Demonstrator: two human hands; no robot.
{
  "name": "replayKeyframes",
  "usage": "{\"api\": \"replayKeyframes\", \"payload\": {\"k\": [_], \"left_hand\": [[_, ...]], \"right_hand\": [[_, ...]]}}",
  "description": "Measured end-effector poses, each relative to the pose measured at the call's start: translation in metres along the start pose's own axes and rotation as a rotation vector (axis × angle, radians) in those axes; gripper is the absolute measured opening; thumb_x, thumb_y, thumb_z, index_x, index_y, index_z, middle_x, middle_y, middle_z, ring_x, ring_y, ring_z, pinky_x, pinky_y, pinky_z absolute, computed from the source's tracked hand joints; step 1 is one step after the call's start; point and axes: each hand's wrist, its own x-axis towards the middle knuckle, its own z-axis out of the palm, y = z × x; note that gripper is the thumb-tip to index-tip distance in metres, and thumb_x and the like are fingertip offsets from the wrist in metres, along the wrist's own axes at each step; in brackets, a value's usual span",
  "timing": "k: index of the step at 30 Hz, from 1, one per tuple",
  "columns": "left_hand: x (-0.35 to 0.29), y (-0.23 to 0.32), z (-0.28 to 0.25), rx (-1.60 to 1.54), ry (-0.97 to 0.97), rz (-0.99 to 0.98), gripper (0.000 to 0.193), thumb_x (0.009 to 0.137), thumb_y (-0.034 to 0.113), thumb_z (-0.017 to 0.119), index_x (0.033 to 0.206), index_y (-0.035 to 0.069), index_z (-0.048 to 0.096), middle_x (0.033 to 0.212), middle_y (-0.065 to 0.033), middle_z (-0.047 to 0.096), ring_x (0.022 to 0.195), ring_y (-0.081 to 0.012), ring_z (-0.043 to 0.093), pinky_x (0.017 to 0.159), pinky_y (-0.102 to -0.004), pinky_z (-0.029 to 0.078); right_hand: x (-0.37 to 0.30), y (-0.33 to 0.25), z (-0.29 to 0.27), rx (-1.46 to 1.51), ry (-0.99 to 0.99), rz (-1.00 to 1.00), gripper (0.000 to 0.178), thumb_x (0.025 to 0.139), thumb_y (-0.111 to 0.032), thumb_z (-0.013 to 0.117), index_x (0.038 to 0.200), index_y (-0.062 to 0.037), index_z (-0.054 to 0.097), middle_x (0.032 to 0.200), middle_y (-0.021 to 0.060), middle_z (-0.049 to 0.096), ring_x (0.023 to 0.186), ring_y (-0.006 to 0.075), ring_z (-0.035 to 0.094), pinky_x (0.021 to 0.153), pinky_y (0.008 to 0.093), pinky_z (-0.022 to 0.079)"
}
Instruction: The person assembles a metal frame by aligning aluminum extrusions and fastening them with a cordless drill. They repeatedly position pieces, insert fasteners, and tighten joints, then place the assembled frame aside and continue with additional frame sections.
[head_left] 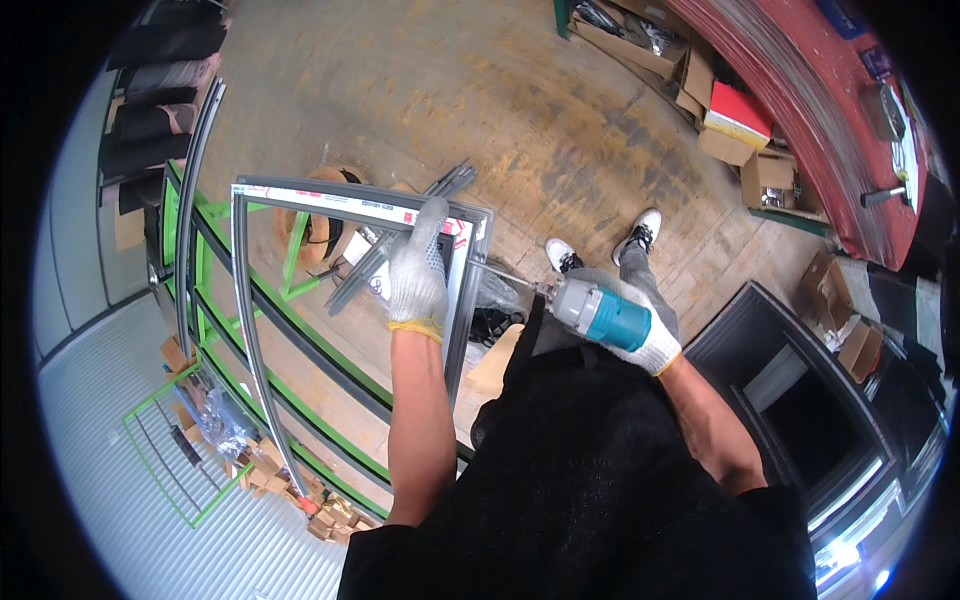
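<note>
My left hand [418, 275], in a white knit glove with a yellow cuff, grips a grey metal window frame [330, 194] near its corner. Strips of white printed film cover part of this frame. In my gloved right hand [655, 347] is a teal and grey power drill [610, 318], held level and pointing left. Its long thin bit [505, 273] reaches to the side bar of the frame, just right of my left hand. Whether the tip is inside the metal cannot be made out. The fingers under the drill are mostly hidden.
A green metal rack [295, 255] with long curved bars stands at left. Loose grey profiles [365, 270] and a round spool [325, 225] lie beyond the frame. Cardboard boxes [735, 120] line a red table [840, 130] at right, near a dark framed panel [790, 370].
</note>
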Motion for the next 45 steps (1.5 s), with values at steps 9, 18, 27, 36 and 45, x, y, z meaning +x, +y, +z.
{"api": "replayKeyframes", "payload": {"k": [9,18,27,36,45], "left_hand": [[-0.010,0.006,0.009,-0.227,0.056,-0.020,0.057,0.105,0.046,0.069,0.133,-0.004,0.065,0.110,-0.0075,0.072,0.094,-0.0144,0.071,0.085,-0.0316,0.060],[-0.030,0.003,-0.055,-0.386,0.163,0.027,0.024,0.103,0.029,0.068,0.111,0.006,0.069,0.090,-0.0036,0.067,0.075,-0.0134,0.060,0.062,-0.0269,0.045],[-0.132,-0.011,-0.045,-0.519,0.067,0.136,0.016,0.098,0.017,0.066,0.102,0.002,0.065,0.086,-0.0093,0.066,0.074,-0.0140,0.061,0.065,-0.0261,0.048],[-0.109,-0.079,0.088,-1.042,0.248,-0.104,0.024,0.100,0.024,0.072,0.111,0.004,0.067,0.094,-0.0076,0.069,0.080,-0.0176,0.063,0.070,-0.0308,0.049],[-0.046,-0.067,0.149,-1.420,0.619,0.271,0.031,0.098,0.022,0.077,0.123,0.007,0.069,0.106,-0.0076,0.073,0.094,-0.0222,0.070,0.081,-0.0398,0.058]], "right_hand": [[-0.019,0.007,-0.009,-0.238,0.061,0.010,0.038,0.094,-0.009,0.076,0.130,0.0021,0.069,0.113,0.0106,0.073,0.100,0.0226,0.072,0.088,0.0316,0.056],[-0.073,0.016,-0.070,-0.795,0.228,-0.064,0.018,0.088,-0.013,0.083,0.106,-0.0115,0.080,0.104,0.0114,0.078,0.095,0.0324,0.076,0.083,0.0411,0.059],[0.009,-0.049,-0.125,-0.971,0.033,-0.033,0.027,0.089,-0.006,0.080,0.116,-0.0065,0.076,0.104,0.0047,0.075,0.093,0.0182,0.071,0.083,0.0341,0.057],[0.158,-0.074,-0.180,-0.527,-0.309,0.061,0.035,0.089,-0.005,0.079,0.124,-0.0044,0.072,0.108,0.0028,0.073,0.098,0.0165,0.069,0.090,0.0337,0.056],[0.274,-0.103,-0.175,-0.559,-0.762,0.048,0.035,0.087,-0.006,0.084,0.118,-0.0073,0.070,0.107,0.0023,0.073,0.098,0.0164,0.070,0.088,0.0341,0.057]]}}
